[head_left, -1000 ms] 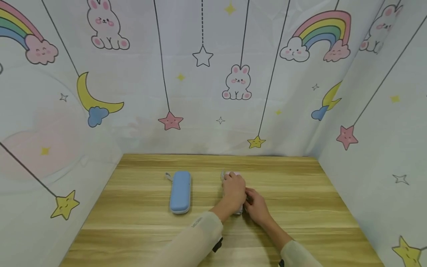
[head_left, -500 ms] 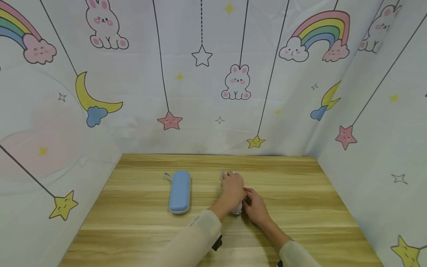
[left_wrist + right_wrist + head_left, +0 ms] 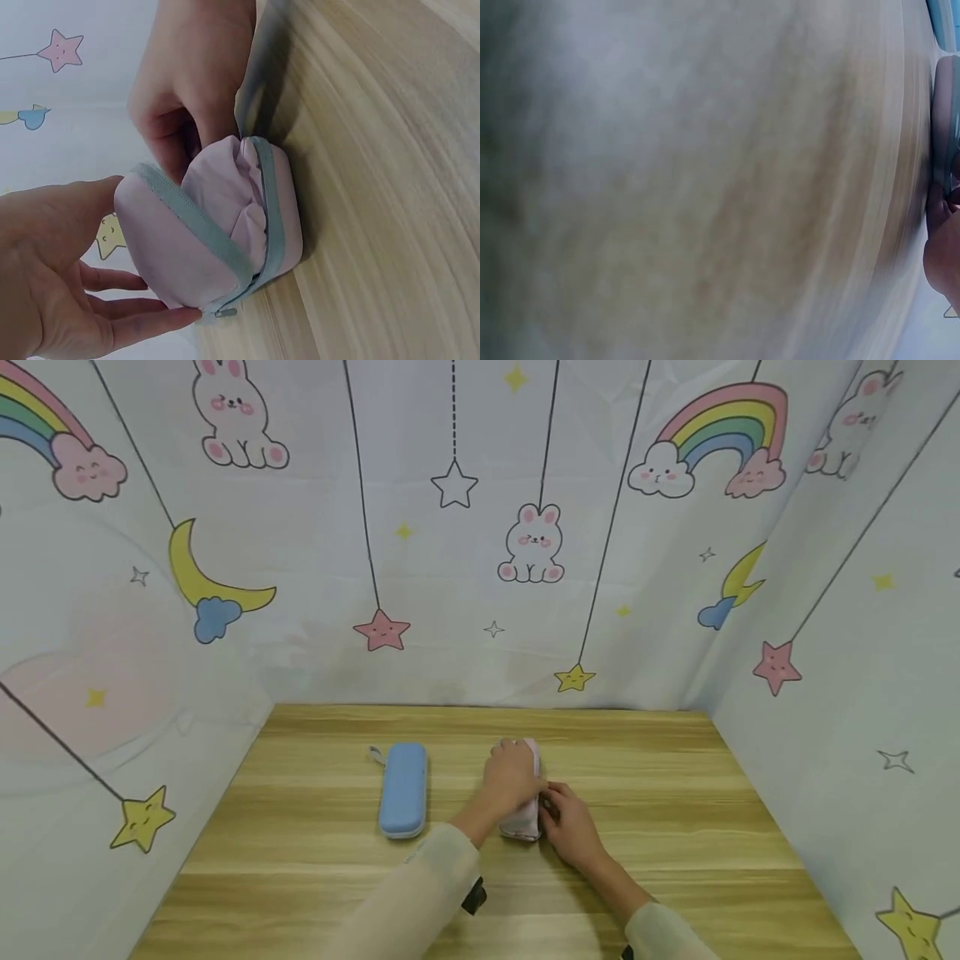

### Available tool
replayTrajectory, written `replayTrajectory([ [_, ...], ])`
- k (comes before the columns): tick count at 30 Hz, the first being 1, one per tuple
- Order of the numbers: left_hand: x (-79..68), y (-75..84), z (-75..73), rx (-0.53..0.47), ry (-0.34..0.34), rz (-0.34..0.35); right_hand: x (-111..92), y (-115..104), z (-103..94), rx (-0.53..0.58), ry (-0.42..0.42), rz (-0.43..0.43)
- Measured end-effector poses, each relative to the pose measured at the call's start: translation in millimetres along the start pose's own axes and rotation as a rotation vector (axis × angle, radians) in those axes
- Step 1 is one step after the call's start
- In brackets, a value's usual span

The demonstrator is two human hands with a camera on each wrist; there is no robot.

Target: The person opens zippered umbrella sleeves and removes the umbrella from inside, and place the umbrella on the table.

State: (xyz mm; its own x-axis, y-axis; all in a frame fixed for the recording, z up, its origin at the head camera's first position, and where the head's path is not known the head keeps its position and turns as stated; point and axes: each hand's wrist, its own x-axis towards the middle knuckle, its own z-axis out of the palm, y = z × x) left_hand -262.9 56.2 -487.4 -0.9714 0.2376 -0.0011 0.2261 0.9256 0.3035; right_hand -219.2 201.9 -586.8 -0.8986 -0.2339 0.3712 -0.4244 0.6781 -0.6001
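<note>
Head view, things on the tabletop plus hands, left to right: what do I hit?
Strap → blue case → pink case → right hand. Left out: left hand, which overlaps the pink case.

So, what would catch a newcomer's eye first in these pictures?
Probably the cartoon backdrop, its bunnies, stars and rainbows rising behind the wooden table. Then the pink case on the table, partly open, the left hand gripping it and the right hand at its side. A closed blue case lies left of it.
</note>
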Motion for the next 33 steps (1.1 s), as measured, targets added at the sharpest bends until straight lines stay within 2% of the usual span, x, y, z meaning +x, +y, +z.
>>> replayTrajectory([
  [8,3.2,-14.6,-12.1,-0.096,-0.055,0.015,1,-2,1.9,0.032,0.041,-0.008],
  [18,5.0,-32.6,-26.4,-0.219,-0.076,0.003,6,-4,3.3,0.093,0.056,0.024],
  [21,5.7,-37.3,-30.0,-0.250,-0.088,0.001,9,-3,3.1,0.068,0.070,0.032],
  [28,6.1,-49.6,-35.8,-0.363,-0.065,0.008,15,0,-2.0,-0.063,0.087,0.026],
  [33,4.3,-60.0,-33.1,-0.458,-0.058,0.008,17,5,-6.7,-0.033,0.078,0.062],
])
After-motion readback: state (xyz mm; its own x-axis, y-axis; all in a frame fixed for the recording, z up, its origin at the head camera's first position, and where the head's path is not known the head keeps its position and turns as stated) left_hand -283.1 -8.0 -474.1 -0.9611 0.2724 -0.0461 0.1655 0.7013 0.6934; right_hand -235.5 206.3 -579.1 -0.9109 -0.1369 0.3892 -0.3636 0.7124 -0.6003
